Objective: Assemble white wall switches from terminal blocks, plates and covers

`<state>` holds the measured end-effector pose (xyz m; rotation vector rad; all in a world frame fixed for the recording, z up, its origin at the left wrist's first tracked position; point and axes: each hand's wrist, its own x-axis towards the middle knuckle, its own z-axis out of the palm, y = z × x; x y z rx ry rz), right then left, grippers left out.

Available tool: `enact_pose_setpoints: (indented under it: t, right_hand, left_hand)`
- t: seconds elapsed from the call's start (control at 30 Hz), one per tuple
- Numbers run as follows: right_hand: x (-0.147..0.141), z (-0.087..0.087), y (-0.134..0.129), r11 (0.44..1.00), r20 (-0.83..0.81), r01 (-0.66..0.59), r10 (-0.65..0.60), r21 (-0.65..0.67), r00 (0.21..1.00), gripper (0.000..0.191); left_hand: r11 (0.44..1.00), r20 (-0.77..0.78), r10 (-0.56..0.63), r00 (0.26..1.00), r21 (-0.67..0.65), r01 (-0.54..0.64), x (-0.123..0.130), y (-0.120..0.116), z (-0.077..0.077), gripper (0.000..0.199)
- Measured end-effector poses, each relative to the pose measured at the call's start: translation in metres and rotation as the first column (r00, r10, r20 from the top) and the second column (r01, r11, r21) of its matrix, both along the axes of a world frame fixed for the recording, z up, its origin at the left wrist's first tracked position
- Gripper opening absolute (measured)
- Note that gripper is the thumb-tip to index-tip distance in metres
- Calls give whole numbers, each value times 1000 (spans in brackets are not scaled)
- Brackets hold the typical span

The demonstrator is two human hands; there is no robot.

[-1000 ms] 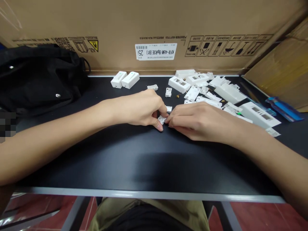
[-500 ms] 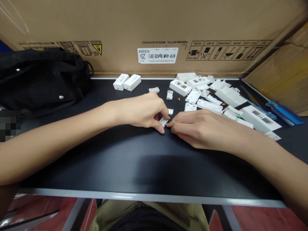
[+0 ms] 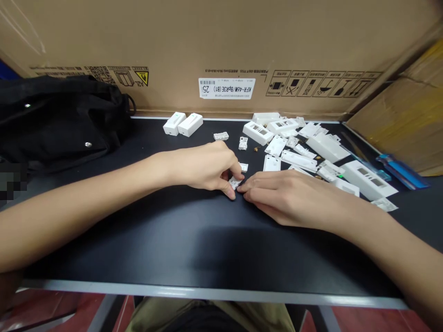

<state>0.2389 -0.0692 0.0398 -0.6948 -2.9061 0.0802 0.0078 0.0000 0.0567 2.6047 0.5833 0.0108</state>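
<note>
Little change is noted over the last second. The small part (image 3: 235,183) is still pinched between thumb and forefinger of the left hand (image 3: 207,166), low over the table (image 3: 155,240). The fingers of the right hand (image 3: 290,193) are kept pressed together, tips at or just beside the part's right edge; whether anything is gripped there cannot be told. The clip (image 3: 242,143) and boxes (image 3: 190,124) are left unmoved beyond the hands. Fine two-handed work is judged unfinished, no release being seen.
</note>
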Motion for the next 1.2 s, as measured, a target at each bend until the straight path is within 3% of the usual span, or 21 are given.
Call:
enact_pose_setpoints:
  t: [0.53, 0.83, 1.2]
  right_hand:
    - [-4, 2, -8, 997, 102, -43, 36, 65, 994, 28]
    - [-13, 2, -13, 995, 138, -9, -4, 95, 990, 25]
    - [-8, 8, -6, 987, 46, 84, -78, -135, 996, 22]
  left_hand:
    - [1000, 25, 4, 1000, -24, -3, 0, 0, -1, 23]
    - [1000, 1, -13, 1000, -5, 13, 0, 2, -2, 18]
    - [997, -44, -57, 997, 40, 59, -8, 5, 9, 14]
